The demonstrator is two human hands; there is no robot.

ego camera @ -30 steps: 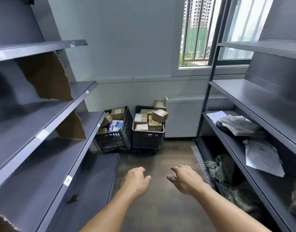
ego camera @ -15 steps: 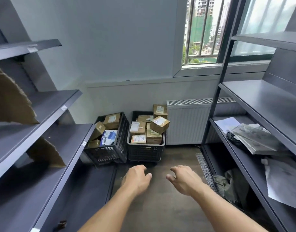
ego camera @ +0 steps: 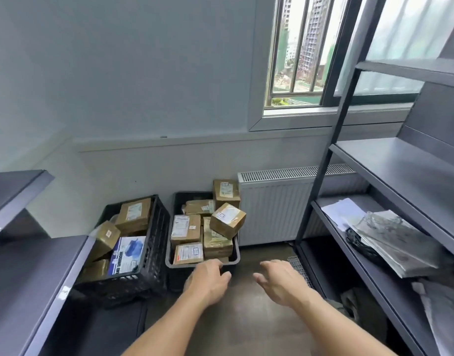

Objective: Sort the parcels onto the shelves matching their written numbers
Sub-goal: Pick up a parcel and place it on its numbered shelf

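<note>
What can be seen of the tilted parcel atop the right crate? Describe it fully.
The tilted parcel is a small brown cardboard box, glossy with clear tape, with a white label bearing unreadable writing on top. It rests askew on other parcels at the right side of the black crate.

Writing on the parcels [ego camera: 227, 220] is too small to read.

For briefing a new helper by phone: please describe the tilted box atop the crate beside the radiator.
Find the white radiator under the window; the black crate left of it is full of brown parcels. On the pile's right side rests the tilted box. Its neighbours lie flat; it alone sits askew, with a small white sticker on top.
</note>
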